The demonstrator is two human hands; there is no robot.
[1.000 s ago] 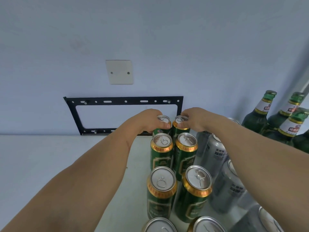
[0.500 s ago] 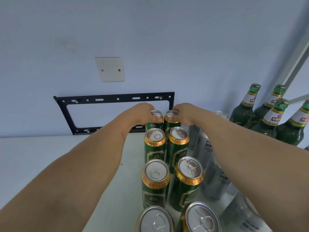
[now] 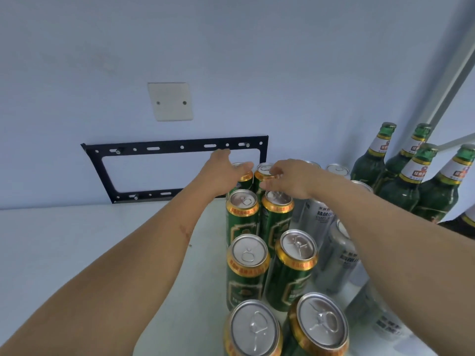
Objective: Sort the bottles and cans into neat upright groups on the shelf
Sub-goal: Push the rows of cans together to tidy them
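Green beer cans with gold rims stand upright in two columns on the white shelf (image 3: 77, 253); the nearest pair (image 3: 254, 327) is at the bottom edge. My left hand (image 3: 222, 173) hovers at the rear left can (image 3: 245, 177), fingers spread and lifted, thumb lying over its top. My right hand (image 3: 290, 179) pinches the rim of the rear right can (image 3: 263, 167) between thumb and fingers. Silver cans (image 3: 318, 217) stand to the right, partly under my right forearm. Green glass bottles (image 3: 401, 186) are upright at the far right.
A black metal bracket (image 3: 174, 146) is fixed to the wall just behind the rear cans, with a white cover plate (image 3: 169, 101) above it. A pale upright post (image 3: 457, 73) runs along the right side. Bare shelf lies to the left of the cans.
My left hand has loosened from the rear left can and its fingers have spread upward. My right hand has eased to a fingertip pinch. The view shifted slightly.
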